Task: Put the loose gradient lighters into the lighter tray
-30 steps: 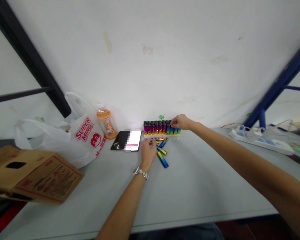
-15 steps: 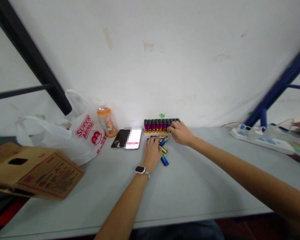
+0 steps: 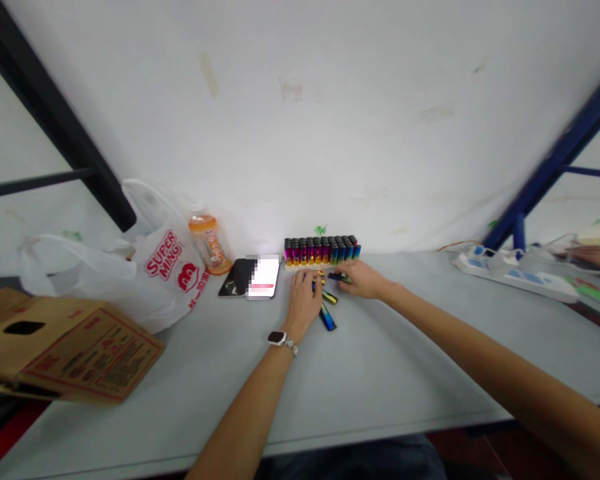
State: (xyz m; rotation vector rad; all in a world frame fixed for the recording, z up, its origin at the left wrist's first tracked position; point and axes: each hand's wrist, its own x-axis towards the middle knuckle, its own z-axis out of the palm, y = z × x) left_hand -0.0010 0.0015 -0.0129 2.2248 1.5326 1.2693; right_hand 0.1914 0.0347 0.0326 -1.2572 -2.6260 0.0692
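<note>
Before the lighter rack point(image 3: 321, 251), right hand point(image 3: 363, 280) fingers pinching a lighter point(image 3: 338, 277), left hand point(image 3: 304, 300) grip unclear, phone point(image 3: 253, 278) just beside.

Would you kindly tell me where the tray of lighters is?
Head view, centre: the tray of lighters stands against the wall, just right of the phone, beyond the left hand and right hand.

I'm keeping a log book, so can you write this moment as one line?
left hand: on loose lighters | right hand: fingers pinch lighter | lighter rack: behind
</note>
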